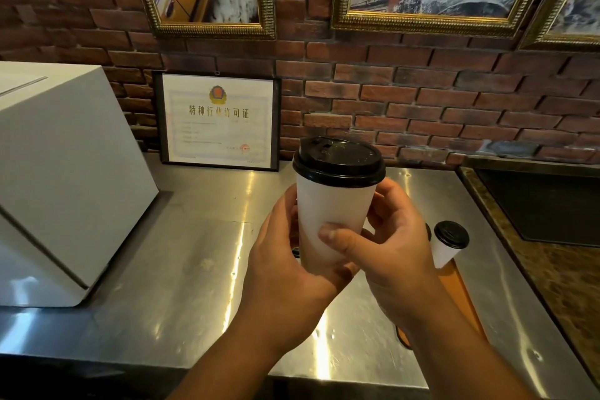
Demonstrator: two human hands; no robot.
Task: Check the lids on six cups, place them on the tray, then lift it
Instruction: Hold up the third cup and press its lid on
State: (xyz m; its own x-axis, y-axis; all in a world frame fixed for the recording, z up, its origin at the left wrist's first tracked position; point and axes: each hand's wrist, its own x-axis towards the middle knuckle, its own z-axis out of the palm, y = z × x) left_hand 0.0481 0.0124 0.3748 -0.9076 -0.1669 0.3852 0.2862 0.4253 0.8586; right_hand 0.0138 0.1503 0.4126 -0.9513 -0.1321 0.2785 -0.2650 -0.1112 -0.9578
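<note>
Dim, warm indoor light is falling from overhead, streaking the steel bench (181,237) with bright glare. Wide-angle distortion is tilting the gilt frames (207,30) and bowing the brick wall (422,101) toward the edges. The bench's near edge is lying in shadow, and a brick patch at right is showing blurred.

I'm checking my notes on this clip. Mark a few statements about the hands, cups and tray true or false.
1. The left hand and right hand both hold the cup. True.
2. The cup has no lid. False: a black lid sits on it.
3. A second cup stands on the orange tray. True.
4. The held cup rests on the counter. False: it is held up above it.
5. A white box sits at the left. True.
</note>
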